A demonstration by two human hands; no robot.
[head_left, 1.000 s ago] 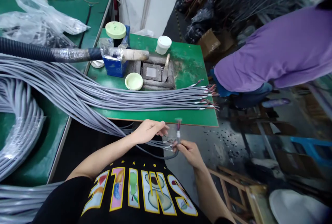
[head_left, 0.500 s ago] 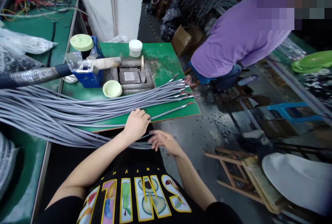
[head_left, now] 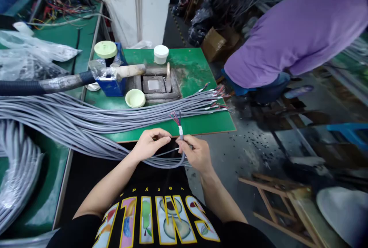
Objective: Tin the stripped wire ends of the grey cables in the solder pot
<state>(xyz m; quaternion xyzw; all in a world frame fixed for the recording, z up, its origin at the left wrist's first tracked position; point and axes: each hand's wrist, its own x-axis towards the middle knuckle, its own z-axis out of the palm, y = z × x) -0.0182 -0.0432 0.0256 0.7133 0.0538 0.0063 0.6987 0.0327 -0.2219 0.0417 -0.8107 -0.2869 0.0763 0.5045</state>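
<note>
My right hand (head_left: 195, 152) pinches a grey cable (head_left: 180, 135) bent upward, its stripped end showing red and blue wires (head_left: 175, 117) above a white sleeve. My left hand (head_left: 151, 143) is curled beside it, fingertips pinched at a thin strand near the cable, just off the front edge of the green table (head_left: 201, 125). A thick bundle of grey cables (head_left: 86, 115) runs from the left across the table, its stripped ends (head_left: 217, 98) fanned at the right. More grey cables hang below my hands.
A small metal pot (head_left: 153, 85), a light green dish (head_left: 135, 97), a white jar (head_left: 161, 53), a blue box (head_left: 113, 83) and a black hose (head_left: 43, 85) sit on the table. A person in a purple shirt (head_left: 293, 37) bends over at right. A wooden stool (head_left: 281, 209) stands on the floor.
My left hand left the cable lying on the table edge and came back toward me. My right hand closed on a cable and lifted its stripped end upright.
</note>
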